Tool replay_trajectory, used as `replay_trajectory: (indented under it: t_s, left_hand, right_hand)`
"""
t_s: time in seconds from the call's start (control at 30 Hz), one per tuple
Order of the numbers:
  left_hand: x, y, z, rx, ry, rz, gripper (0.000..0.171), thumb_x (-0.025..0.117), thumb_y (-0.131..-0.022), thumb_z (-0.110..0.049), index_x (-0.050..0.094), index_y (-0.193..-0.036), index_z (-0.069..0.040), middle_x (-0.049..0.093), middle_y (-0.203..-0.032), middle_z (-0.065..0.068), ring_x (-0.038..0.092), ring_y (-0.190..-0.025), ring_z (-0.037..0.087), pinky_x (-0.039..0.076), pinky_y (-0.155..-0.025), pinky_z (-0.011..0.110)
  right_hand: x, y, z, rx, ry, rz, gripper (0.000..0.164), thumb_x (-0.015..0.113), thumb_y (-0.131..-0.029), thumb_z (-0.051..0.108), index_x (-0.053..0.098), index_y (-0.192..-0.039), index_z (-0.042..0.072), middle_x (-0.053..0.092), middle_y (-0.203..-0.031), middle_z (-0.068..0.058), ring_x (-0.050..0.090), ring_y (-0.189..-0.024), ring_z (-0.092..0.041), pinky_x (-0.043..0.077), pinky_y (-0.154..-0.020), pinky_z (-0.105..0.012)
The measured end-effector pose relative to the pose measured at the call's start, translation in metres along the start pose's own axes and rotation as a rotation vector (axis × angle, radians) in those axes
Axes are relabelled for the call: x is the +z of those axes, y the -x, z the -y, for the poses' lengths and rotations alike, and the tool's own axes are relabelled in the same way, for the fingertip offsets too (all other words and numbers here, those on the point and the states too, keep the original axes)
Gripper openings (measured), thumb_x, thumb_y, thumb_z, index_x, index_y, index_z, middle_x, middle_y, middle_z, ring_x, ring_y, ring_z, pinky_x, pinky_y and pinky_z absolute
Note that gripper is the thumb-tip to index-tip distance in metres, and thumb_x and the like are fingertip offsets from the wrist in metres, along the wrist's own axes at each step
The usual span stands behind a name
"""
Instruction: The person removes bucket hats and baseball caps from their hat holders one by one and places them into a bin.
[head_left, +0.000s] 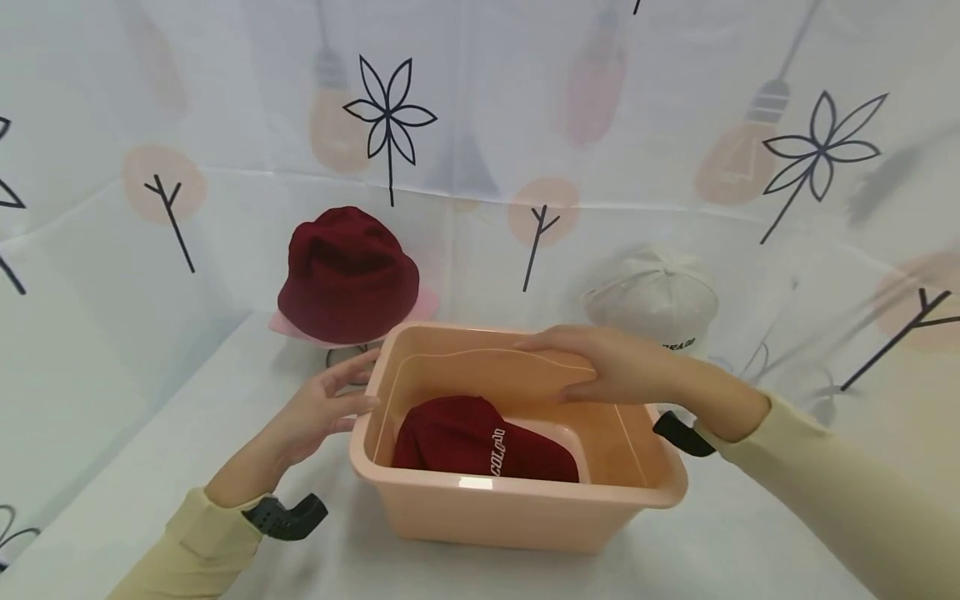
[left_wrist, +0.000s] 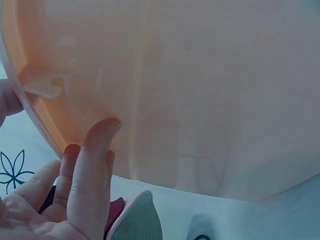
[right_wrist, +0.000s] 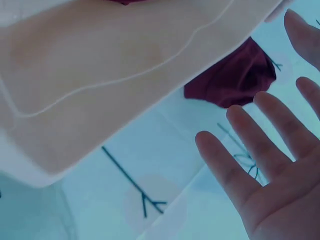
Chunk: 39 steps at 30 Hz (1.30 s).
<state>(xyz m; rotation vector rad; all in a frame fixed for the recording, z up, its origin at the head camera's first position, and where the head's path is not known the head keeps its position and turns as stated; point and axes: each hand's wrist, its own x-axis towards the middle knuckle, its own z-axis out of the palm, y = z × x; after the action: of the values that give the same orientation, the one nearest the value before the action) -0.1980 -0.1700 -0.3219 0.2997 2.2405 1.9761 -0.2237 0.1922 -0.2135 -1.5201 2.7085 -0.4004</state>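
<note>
Working over a white table [head_left: 210, 408]. Touching the peach basin [head_left: 517, 517] at its nine-o'clock end with the left hand [head_left: 322, 412], extending those fingers along the outer wall, released rather than clenched. Reaching the right hand [head_left: 615, 362] over the far rim at one o'clock, spreading its fingers straight and apart, likewise released. Being unable to tell about any contact between the right hand and that rim.

Looking down at a dark red cap [head_left: 457, 437] inside the basin, toward seven o'clock from its middle. Finding its crown toward nine o'clock, its brim toward four, and white lettering across the front.

Facing, beyond the basin at ten o'clock, a dark red bucket hat [head_left: 345, 283] above a pink brim [head_left: 427, 302]. Viewing at two o'clock, just behind the right hand, a white cap [head_left: 656, 292] with partly hidden dark lettering. Facing a pale patterned cloth [head_left: 457, 258] at twelve o'clock. Wearing pale yellow sleeves [head_left: 847, 492] and, at each wrist, a dark strap [head_left: 285, 517].
</note>
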Motion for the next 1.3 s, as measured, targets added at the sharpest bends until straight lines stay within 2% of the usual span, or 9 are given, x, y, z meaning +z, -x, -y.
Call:
replay_trajectory:
  t_s: [0.23, 0.53, 0.77, 1.03, 1.3]
  left_hand:
    - [-0.001, -0.002, 0.004, -0.004, 0.003, -0.009, 0.069, 0.066, -0.085, -0.015, 0.033, -0.145, -0.014, 0.04, -0.128, 0.02, 0.046, -0.119, 0.039, 0.049, -0.083, 0.048]
    - [-0.001, -0.002, 0.007, -0.001, 0.007, -0.004, 0.069, 0.066, -0.085, -0.016, 0.032, -0.146, -0.014, 0.04, -0.13, 0.021, 0.045, -0.12, 0.04, 0.049, -0.083, 0.048]
    - [-0.001, -0.002, 0.006, 0.003, 0.002, 0.001, 0.069, 0.066, -0.085, -0.016, 0.032, -0.146, -0.014, 0.039, -0.13, 0.021, 0.045, -0.121, 0.04, 0.049, -0.083, 0.048]
    - [-0.001, -0.002, 0.006, 0.002, 0.001, 0.002, 0.07, 0.066, -0.085, -0.016, 0.032, -0.146, -0.014, 0.04, -0.131, 0.021, 0.045, -0.12, 0.04, 0.049, -0.084, 0.049]
    - [-0.001, -0.002, 0.005, 0.008, -0.001, 0.006, 0.069, 0.065, -0.086, -0.016, 0.032, -0.146, -0.014, 0.04, -0.131, 0.021, 0.045, -0.121, 0.04, 0.049, -0.084, 0.048]
  right_hand:
    - [-0.002, 0.026, -0.011, 0.093, 0.038, -0.112, 0.056, 0.074, -0.08, 0.024, 0.052, -0.132, 0.018, 0.054, -0.127, 0.004, 0.048, -0.119, -0.02, 0.04, -0.096, -0.045]
    - [-0.002, 0.055, -0.023, 0.146, 0.024, -0.253, 0.054, 0.076, -0.078, 0.023, 0.055, -0.127, 0.013, 0.057, -0.122, 0.002, 0.053, -0.111, -0.023, 0.048, -0.085, -0.048]
    - [-0.002, 0.071, -0.034, 0.185, 0.039, -0.37, 0.057, 0.079, -0.074, 0.011, 0.055, -0.125, 0.01, 0.058, -0.122, -0.005, 0.058, -0.105, -0.028, 0.052, -0.076, -0.046]
    - [0.004, 0.088, -0.05, 0.289, 0.078, -0.459, 0.055, 0.078, -0.075, 0.012, 0.055, -0.123, 0.005, 0.058, -0.119, -0.012, 0.06, -0.098, -0.033, 0.051, -0.074, -0.045]
    - [0.011, 0.095, -0.069, 0.382, 0.119, -0.553, 0.049, 0.077, -0.074, 0.009, 0.057, -0.117, 0.001, 0.061, -0.109, -0.017, 0.059, -0.094, -0.036, 0.05, -0.072, -0.045]
